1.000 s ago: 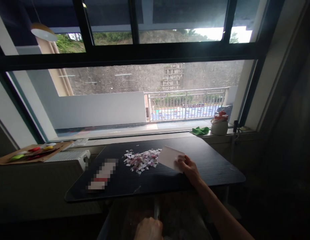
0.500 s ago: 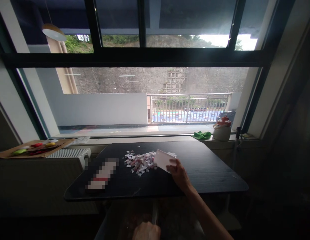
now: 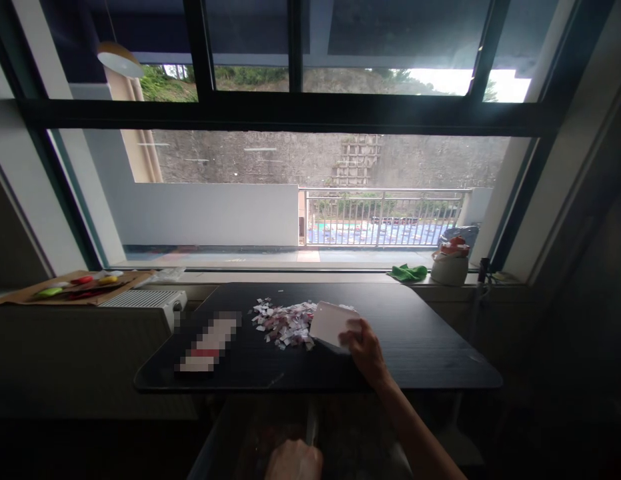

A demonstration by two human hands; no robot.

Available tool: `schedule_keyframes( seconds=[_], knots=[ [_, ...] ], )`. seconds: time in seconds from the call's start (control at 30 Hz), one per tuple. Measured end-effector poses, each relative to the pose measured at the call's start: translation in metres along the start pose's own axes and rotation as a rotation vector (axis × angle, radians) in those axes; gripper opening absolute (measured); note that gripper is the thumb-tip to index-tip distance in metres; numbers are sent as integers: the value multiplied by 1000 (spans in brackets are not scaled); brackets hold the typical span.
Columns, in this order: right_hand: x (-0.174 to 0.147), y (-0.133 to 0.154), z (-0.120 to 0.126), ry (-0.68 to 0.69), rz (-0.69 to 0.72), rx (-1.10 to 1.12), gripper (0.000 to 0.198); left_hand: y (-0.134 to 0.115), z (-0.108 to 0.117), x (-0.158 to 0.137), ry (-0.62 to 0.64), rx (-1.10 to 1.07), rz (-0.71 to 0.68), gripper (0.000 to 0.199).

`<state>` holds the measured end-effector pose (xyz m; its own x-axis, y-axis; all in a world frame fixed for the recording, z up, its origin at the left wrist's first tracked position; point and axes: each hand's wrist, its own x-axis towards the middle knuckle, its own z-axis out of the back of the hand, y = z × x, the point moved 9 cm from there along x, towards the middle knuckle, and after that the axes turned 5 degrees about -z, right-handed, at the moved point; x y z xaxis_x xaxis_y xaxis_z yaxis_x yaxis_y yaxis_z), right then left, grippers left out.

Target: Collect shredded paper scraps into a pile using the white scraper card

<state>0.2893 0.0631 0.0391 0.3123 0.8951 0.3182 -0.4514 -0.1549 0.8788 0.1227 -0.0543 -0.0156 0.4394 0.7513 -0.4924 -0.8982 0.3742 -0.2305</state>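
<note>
I'd angle the pale card [image 3: 330, 323], pinched in my right hand [image 3: 366, 350] right of the scrap pile [image 3: 286, 325], low to limit scatter, though my left hand's [image 3: 295, 460] grip, nearside of the pile, I can't tell from here

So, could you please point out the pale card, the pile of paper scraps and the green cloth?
Pale card [image 3: 329, 324]: head view, on its flat face.
Pile of paper scraps [image 3: 286, 324]: head view, middle of the heap.
Green cloth [image 3: 408, 273]: head view, on its crumpled middle.

Dark table [image 3: 415, 353] with paper scraps [image 3: 285, 325], a pixelated item [image 3: 210, 341]
</note>
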Motion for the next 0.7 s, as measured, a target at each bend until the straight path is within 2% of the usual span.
schedule_keyframes(
  seconds=[0.1, 0.27, 0.4, 0.47, 0.6, 0.7],
  knots=[
    [1, -4, 2, -19, -26, 2, 25, 0, 1, -2, 9, 9, 6, 32],
    [-2, -2, -10, 132, -20, 172, 22, -1, 2, -3, -4, 14, -7, 33],
    [-7, -2, -7, 146, -52, 230, 22, -3, 2, -4, 13, 16, -30, 34],
    [-7, -1, -3, 124, -42, 196, 21, -4, 5, -5, 3, 28, -15, 35],
    [-6, -6, 11, -12, -72, 165, 25, -5, 8, -9, 7, 33, 5, 34],
    [-5, -7, 12, -15, -85, 191, 25, -7, 9, -13, -9, 35, -2, 35]
  ],
)
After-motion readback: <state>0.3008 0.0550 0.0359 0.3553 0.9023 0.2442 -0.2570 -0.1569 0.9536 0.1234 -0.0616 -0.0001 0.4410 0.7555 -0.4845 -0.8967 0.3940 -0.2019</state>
